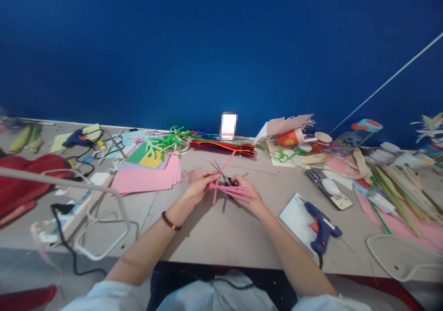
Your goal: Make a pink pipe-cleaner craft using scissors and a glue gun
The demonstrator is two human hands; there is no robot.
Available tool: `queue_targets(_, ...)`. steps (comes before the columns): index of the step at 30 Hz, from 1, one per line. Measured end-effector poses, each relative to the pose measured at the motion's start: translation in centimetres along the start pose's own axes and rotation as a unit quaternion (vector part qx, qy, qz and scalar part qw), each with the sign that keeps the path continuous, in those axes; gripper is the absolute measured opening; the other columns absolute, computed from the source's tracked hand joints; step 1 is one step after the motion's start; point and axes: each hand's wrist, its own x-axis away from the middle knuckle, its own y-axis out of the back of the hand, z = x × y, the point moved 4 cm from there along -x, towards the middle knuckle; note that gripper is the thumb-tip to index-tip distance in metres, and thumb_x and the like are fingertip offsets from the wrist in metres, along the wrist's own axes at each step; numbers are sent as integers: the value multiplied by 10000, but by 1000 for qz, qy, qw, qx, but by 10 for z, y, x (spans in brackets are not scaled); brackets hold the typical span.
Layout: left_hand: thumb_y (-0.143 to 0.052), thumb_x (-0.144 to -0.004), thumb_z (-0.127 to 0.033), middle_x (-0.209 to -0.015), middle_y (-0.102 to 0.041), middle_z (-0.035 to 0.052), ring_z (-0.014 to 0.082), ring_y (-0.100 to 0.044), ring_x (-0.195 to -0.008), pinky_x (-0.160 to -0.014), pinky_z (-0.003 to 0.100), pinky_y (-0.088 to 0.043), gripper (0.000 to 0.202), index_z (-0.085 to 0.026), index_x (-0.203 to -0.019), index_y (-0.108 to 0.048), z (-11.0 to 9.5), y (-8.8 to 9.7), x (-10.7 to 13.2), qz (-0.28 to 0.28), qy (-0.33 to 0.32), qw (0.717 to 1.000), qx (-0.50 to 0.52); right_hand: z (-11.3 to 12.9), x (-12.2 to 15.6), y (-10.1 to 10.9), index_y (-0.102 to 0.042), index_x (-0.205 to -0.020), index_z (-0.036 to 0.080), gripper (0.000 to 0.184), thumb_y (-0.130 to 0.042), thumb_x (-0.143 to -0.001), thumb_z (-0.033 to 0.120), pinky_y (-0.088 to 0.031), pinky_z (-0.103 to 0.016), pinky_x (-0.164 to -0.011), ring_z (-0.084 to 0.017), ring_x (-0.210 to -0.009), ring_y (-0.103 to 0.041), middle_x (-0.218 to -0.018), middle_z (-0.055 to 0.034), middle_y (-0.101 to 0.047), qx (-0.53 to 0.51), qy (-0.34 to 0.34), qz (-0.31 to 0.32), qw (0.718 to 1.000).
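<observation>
Both my hands meet over the middle of the grey table [214, 228]. My left hand [200, 185] is closed, pinching a bundle of pink pipe cleaners [231, 190] where they are gathered; one strand sticks up and back. My right hand [247, 194] is closed around small dark scissors [221, 173], whose blades are apart and point up-left beside the pink strands. A dark red bead bracelet [170, 221] sits on my left wrist.
Pink and coloured paper sheets [147, 175] lie at left, with green pipe cleaners [164, 141] on top. A row of coloured pipe cleaners [224, 146] lies behind. A blue glue gun [321, 225] rests at right, a phone [328, 188] and red cup [290, 138] beyond. Cables and a power strip [65, 216] are at left.
</observation>
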Motion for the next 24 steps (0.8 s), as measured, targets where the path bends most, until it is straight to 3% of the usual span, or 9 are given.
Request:
queue_targets(9,-794,-540,-162,-579,-659,21,29,-486,-407,-413,136,-385,190,-106,-704,-718,3,-2,0,-26,1,1000,9,4,1,1,-521,-673,194,160,-641,-617,284,-268,-223,-479,-117,-532,-466,-561,39,-536,11,-52,13,998)
queue_targets(24,-784,-559,-138,-598,-661,32,59,-550,-475,-441,141,-431,187,-102,-730,-718,5,0,0,-24,10,1000,10,3,-1,-2,-436,-552,191,172,-604,-589,182,-284,-216,-496,-104,-527,-438,-522,46,-488,-45,-24,4,999)
